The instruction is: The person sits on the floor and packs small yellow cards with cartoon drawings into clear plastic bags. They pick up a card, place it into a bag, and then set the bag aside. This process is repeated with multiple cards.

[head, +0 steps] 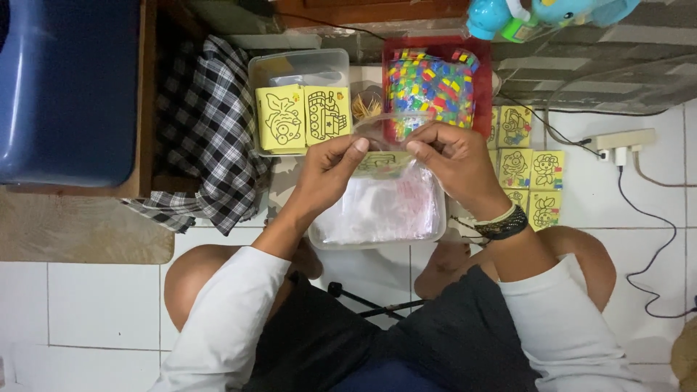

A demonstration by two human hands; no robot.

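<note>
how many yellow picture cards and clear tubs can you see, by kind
Yellow square picture cards, outside the bag in the hands: 7 (2 on the lidded tub, 5 at right)
Clear plastic tubs: 2 (lidded, open with bags)
Total: 9

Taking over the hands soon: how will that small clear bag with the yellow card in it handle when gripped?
The clear bag, pinched at its top edge by the left hand and right hand, looks thin and glossy, so probably floppy and slippery. The yellow card inside likely stiffens its middle. It seems very light.
</note>
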